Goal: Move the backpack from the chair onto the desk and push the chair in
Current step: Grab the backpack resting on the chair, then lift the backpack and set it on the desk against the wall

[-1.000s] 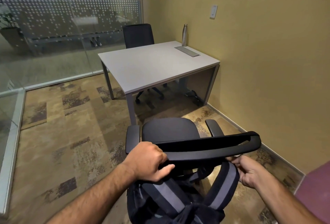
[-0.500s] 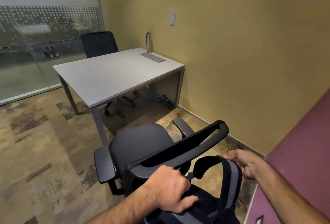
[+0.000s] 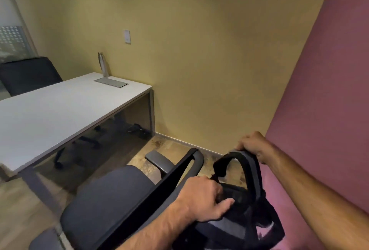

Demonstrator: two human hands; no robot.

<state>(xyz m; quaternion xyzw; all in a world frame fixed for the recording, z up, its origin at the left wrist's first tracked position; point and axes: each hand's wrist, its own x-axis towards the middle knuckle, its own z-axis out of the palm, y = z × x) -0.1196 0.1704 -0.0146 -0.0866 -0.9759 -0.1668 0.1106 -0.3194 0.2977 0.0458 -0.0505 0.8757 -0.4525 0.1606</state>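
The black and grey backpack (image 3: 247, 221) hangs behind and to the right of the black office chair (image 3: 111, 196), off its seat. My left hand (image 3: 201, 198) grips the top of the backpack just behind the chair's backrest. My right hand (image 3: 252, 146) holds the arched shoulder strap, raised near the pink wall. The chair's seat is bare and it stands pulled out from the white desk (image 3: 52, 108), which sits at the left.
A steel bottle (image 3: 103, 64) and a grey cable hatch (image 3: 111, 82) sit at the desk's far end. A second black chair (image 3: 30, 74) stands behind the desk. The yellow wall is ahead; a pink wall (image 3: 323, 98) is close on the right.
The view has swung to the right. The backpack has come up and to the right of the chair's backrest, and my right hand has lifted the strap higher.
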